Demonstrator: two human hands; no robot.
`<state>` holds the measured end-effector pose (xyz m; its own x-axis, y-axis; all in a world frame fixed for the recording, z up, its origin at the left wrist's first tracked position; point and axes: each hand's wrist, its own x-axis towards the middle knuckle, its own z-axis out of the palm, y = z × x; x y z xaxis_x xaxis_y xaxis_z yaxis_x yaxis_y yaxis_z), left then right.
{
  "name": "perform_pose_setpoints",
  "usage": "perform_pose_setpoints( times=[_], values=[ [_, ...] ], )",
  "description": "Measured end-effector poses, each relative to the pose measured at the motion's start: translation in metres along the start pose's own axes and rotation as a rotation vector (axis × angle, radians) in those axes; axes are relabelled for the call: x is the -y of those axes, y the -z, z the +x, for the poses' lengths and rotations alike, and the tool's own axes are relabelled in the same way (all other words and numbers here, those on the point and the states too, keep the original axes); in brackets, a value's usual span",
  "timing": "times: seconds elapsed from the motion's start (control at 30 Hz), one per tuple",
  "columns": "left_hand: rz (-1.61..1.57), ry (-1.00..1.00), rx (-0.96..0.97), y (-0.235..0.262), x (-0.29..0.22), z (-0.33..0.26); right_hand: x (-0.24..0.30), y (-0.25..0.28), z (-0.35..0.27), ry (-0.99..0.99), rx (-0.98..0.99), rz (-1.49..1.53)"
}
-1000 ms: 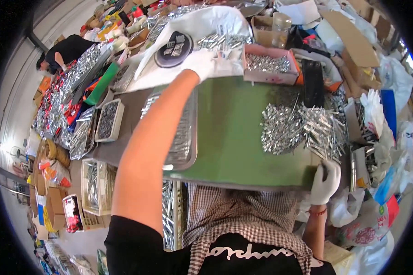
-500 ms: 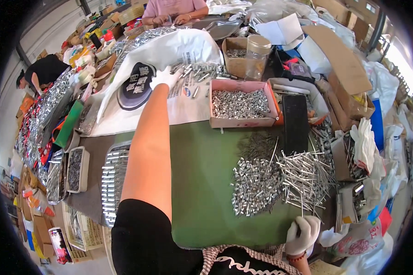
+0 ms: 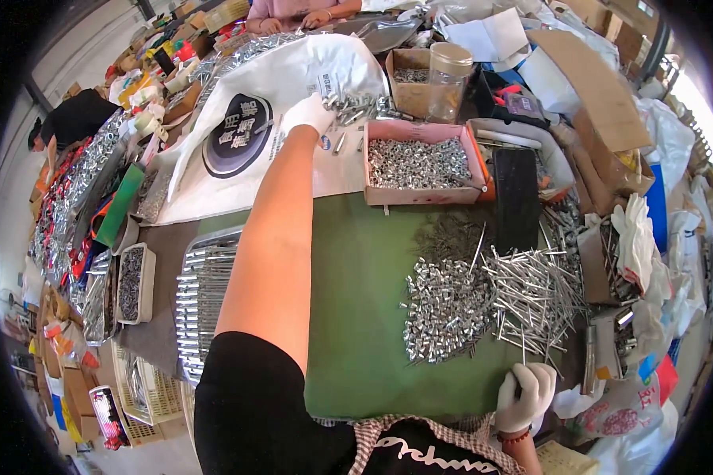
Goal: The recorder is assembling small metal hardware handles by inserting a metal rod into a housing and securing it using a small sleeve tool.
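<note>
The white-gloved left hand (image 3: 310, 115) is resting beside short silver metal fittings (image 3: 355, 109) on a printed white plastic sack (image 3: 214, 188); how far its fingers are open, or whether they are gripping anything, cannot be told. The white-gloved right hand (image 3: 525, 394) is curling closed, pinching a thin silver metal rod (image 3: 523, 347) beside the rod pile (image 3: 535, 297).

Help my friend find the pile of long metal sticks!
On the green tabletop, look just beyond the person's right hand. There, the stick pile lies just right of a pile of stubby pieces. Both look silvery, but only the stick pile has long, thin rods.
</note>
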<state>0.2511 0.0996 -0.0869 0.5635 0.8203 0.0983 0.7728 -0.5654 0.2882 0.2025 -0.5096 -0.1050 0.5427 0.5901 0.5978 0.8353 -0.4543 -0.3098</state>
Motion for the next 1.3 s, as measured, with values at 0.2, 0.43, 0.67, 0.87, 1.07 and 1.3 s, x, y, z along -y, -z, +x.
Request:
perform_pose_setpoints(
  times=[0.2,0.43,0.67,0.87,1.07,1.3],
  values=[
    [0.029,0.044,-0.148,0.023,0.008,-0.033,0.002,-0.002,0.003,-0.028,-0.019,-0.001],
    [-0.044,-0.194,-0.029,0.082,-0.018,-0.133,-0.002,-0.005,0.003,0.019,-0.086,0.003],
    [-0.113,-0.302,0.22,0.07,-0.032,-0.27,-0.007,-0.009,0.0,-0.025,-0.118,0.024],
    [-0.254,-0.142,0.071,0.04,-0.036,-0.343,-0.005,-0.009,0.005,0.034,-0.132,0.039],
    [-0.069,-0.339,-0.066,0.031,-0.057,-0.377,-0.01,-0.004,0.001,0.038,-0.125,0.049],
    [-0.15,-0.483,0.074,0.049,-0.033,-0.38,-0.013,-0.005,0.0,-0.016,-0.153,0.097]
  ],
)
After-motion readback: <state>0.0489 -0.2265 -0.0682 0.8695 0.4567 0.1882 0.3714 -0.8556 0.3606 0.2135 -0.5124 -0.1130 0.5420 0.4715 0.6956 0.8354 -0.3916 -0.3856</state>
